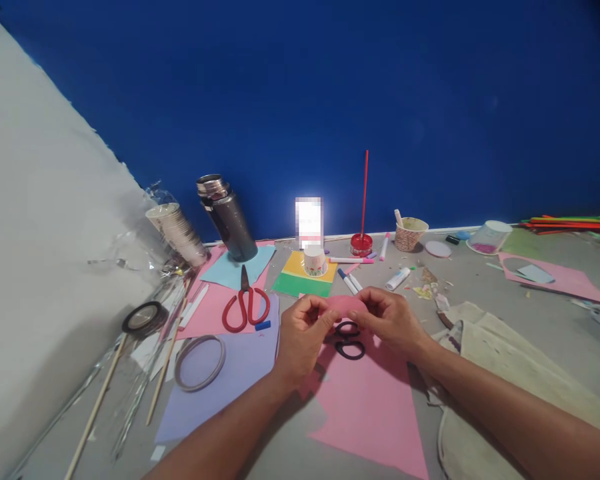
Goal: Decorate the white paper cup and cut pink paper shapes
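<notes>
A small piece of pink paper [347, 306] is pinched between my two hands, its upper edge curved. My left hand [305, 333] grips its left side with thumb and fingers. On the right side, my right hand [387, 320] holds it the same way. Just below the fingers lie black-handled scissors [351, 349], their blades hidden. Under them spreads a larger pink sheet [375, 413] with a ragged left edge. Red-handled scissors [246, 307] rest to the left, near a small blue marker cap [263, 325].
Left are a grey tape ring [222, 367], black tape [143, 319], wooden sticks [100, 400], stacked paper cups [177, 233] and a tall dark flask [230, 223]. Ahead stand a decorated cup [315, 261] and a red stick in a round base [361, 245]. A pale cloth [510, 373] lies right.
</notes>
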A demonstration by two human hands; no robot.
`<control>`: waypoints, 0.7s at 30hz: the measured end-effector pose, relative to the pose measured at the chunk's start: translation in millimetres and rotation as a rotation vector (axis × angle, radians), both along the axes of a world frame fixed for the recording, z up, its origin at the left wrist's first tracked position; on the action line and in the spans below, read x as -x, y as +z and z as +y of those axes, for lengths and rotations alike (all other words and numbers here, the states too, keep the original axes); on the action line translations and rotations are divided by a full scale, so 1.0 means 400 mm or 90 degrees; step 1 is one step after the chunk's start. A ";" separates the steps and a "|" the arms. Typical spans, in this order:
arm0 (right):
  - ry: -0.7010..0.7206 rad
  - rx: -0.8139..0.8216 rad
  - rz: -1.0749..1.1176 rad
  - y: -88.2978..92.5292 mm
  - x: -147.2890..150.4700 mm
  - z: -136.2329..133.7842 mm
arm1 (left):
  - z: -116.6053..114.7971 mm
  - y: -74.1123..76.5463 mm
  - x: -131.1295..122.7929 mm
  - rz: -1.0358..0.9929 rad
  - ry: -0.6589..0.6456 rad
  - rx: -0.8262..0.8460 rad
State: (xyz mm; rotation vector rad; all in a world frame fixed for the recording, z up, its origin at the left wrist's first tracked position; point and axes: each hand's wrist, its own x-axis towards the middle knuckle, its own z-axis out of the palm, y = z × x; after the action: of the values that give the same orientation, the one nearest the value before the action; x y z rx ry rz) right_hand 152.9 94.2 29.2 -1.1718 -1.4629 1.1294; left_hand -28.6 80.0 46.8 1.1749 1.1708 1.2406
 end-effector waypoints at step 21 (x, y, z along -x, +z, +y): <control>-0.041 -0.005 -0.073 -0.003 0.005 0.000 | 0.008 0.003 -0.001 -0.029 -0.048 0.090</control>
State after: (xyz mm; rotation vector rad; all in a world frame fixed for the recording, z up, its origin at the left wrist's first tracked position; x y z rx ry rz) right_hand 150.9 94.2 28.0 -1.2878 -1.5033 1.0261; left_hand -28.3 83.0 47.9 1.0703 1.1508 1.1044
